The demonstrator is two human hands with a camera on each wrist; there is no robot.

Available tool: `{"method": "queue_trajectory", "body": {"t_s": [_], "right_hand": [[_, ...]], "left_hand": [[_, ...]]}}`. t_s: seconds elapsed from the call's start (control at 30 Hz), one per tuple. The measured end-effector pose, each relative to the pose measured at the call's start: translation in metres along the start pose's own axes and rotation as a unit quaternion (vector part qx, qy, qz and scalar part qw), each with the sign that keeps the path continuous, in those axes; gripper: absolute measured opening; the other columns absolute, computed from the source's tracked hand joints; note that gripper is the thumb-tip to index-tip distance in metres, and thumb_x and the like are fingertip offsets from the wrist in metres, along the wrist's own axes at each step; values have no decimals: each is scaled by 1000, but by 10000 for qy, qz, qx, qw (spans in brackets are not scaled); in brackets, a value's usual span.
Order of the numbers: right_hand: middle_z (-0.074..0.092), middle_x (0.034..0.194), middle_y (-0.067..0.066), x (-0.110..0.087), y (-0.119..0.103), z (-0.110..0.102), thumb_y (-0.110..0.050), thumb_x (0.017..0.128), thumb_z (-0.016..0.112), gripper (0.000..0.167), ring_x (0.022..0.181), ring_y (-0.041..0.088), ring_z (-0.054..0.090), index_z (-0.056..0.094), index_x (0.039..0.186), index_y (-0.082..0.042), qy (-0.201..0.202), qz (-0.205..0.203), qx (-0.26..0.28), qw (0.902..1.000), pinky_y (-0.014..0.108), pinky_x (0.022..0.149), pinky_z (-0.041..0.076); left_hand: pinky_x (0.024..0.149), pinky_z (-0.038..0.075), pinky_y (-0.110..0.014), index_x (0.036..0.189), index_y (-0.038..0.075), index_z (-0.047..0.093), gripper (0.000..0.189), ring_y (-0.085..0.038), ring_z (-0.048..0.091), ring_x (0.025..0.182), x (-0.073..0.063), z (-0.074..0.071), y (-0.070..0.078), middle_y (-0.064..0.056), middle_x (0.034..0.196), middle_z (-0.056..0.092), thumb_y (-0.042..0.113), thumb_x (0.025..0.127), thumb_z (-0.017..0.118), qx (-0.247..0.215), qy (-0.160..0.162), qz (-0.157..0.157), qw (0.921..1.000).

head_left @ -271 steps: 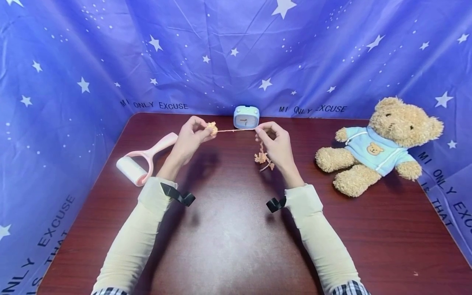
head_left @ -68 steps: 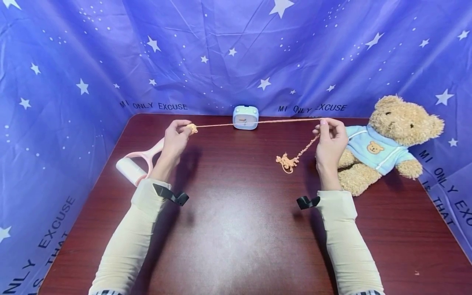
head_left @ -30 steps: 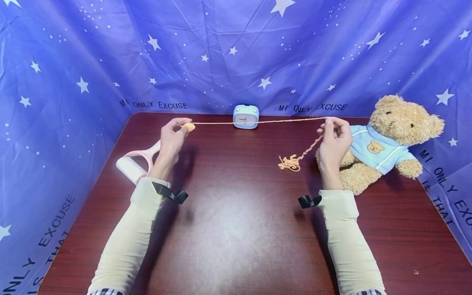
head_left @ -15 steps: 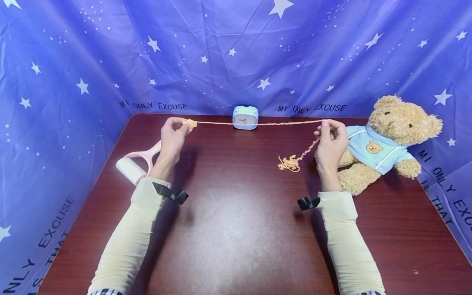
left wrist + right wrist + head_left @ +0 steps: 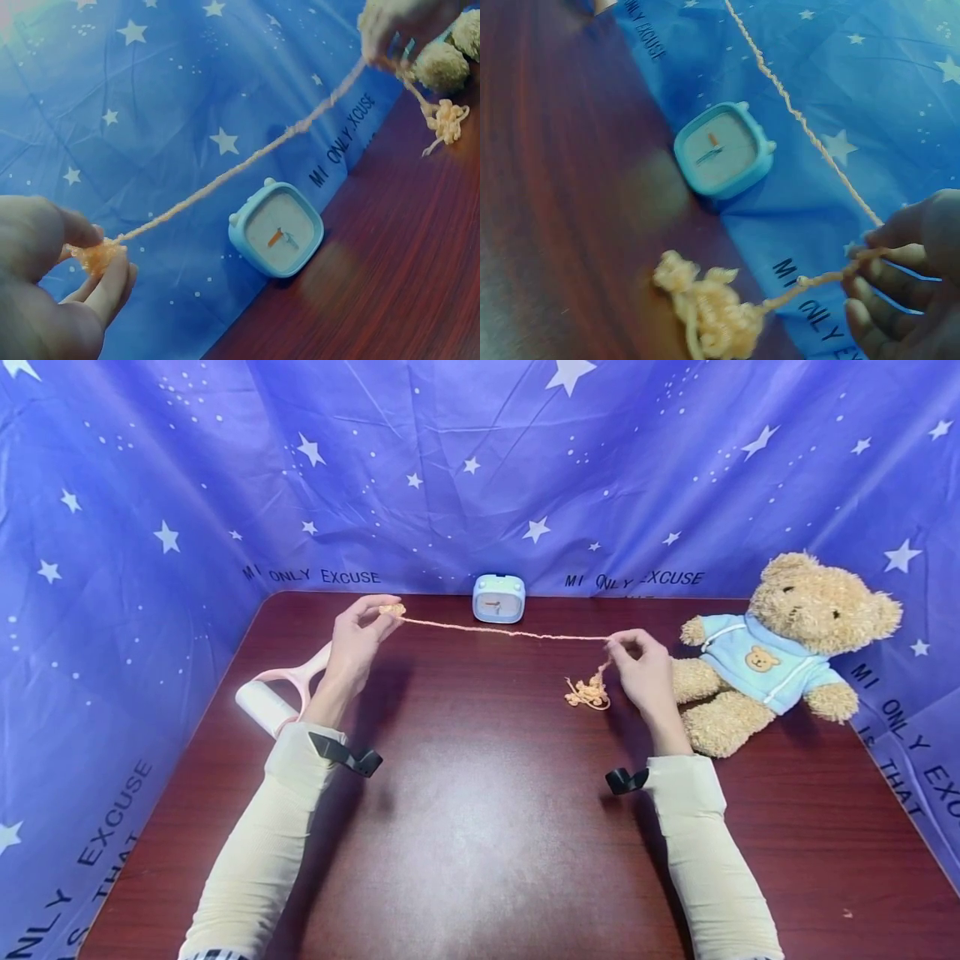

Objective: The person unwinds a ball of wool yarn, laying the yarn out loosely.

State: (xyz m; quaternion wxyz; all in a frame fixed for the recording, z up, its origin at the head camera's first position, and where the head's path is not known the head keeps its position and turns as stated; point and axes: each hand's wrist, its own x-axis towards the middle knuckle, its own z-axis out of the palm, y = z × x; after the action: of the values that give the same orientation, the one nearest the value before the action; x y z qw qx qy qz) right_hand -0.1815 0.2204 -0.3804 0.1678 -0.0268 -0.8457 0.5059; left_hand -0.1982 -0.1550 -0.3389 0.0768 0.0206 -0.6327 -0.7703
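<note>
Pinching a small bundle of peach yarn [image 5: 393, 609] between the thumb and fingers of the left hand [image 5: 355, 643], left of the blue alarm clock [image 5: 498, 599]. Gripping farther along the yarn with the thumb and fingertips of the right hand [image 5: 645, 681], right of the clock. Holding the strand [image 5: 510, 632] out between both, running just below the clock in the head view. Trailing a tangled clump [image 5: 588, 693] to the clock's near right, possibly resting on the table [image 5: 480, 827], though hard to tell. Working with a lint roller [image 5: 264, 703] lying at the clock's near left and a teddy bear [image 5: 772, 656] well to its right.
</note>
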Motion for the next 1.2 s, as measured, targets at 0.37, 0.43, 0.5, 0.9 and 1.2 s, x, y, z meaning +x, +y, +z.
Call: {"method": "queue_trajectory", "body": {"t_s": [0.37, 0.43, 0.5, 0.9, 1.2], "right_hand": [[69, 91, 13, -14, 22, 23, -10, 93, 59, 13, 80, 24, 61, 65, 102, -4, -1316, -262, -1449, 9803, 31, 73, 46], [69, 92, 13, -15, 23, 25, -10, 93, 58, 13, 81, 24, 62, 65, 103, -5, -1334, -297, -1501, 9792, 31, 74, 46], [69, 92, 12, -16, 21, 26, -9, 92, 58, 14, 80, 23, 62, 66, 103, -5, -1355, -326, -1501, 9788, 30, 73, 46], [65, 100, 13, -18, -10, 43, -11, 89, 59, 17, 88, 27, 60, 66, 104, -6, -1174, -768, -1353, 9808, 41, 82, 47], [66, 110, 10, -29, -46, 93, -13, 91, 62, 26, 102, 24, 61, 63, 116, -6, -1624, -1525, -472, 9737, 38, 91, 51]], "left_hand": [[81, 57, -20, 121, -2, 60, 28, -6, 63, 88, -4, 6, 6, -1, 101, 65, 3, 94, 57, 753, -233, 179, 9967], [75, 54, -17, 119, 0, 63, 26, -5, 62, 84, -5, 6, 7, 3, 98, 67, 4, 93, 59, 1007, -229, 253, 9943], [74, 53, -16, 115, 1, 65, 24, -5, 62, 82, -5, 6, 7, 5, 94, 69, 4, 92, 60, 1055, -270, 305, 9936], [78, 58, -20, 107, -7, 59, 19, -9, 66, 82, -7, 12, 6, -2, 93, 66, -1, 90, 62, 389, -875, 177, 9952], [82, 58, -23, 115, -10, 56, 26, -9, 63, 85, -11, 19, 7, -4, 93, 61, -1, 91, 60, 597, -1141, 113, 9916]]}}
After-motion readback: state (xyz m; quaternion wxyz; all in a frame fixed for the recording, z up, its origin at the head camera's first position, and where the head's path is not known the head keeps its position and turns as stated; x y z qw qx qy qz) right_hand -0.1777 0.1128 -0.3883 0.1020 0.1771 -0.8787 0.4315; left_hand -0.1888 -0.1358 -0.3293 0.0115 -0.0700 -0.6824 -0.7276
